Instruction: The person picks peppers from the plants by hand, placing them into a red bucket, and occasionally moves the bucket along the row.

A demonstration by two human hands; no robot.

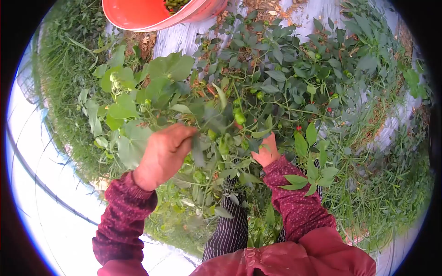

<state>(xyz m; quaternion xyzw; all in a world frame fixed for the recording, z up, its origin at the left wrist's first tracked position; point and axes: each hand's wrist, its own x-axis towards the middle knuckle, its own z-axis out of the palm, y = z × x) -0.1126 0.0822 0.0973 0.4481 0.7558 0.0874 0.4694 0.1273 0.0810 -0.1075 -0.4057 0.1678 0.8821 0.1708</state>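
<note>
My left hand (169, 149) is at the left side of a pepper plant (230, 170), its fingers curled together against the leaves. Whatever lies between those fingertips is hidden. My right hand (268, 151) reaches into the same foliage from the right; leaves cover most of its fingers, so its grip cannot be made out. Between the hands hang several small green peppers, among them a bright wrinkled pepper (239, 117) above and a pale green pepper (223, 146) lower down. Another green pepper (199, 176) sits below my left hand.
A red bucket (138, 16) with green produce inside stands at the top. More pepper plants (294, 69) with red and green fruit spread beyond. Broad-leaved plants (124, 108) grow at left. Grass (382, 193) lies at right, and pale ground sheeting (177, 39) shows between rows.
</note>
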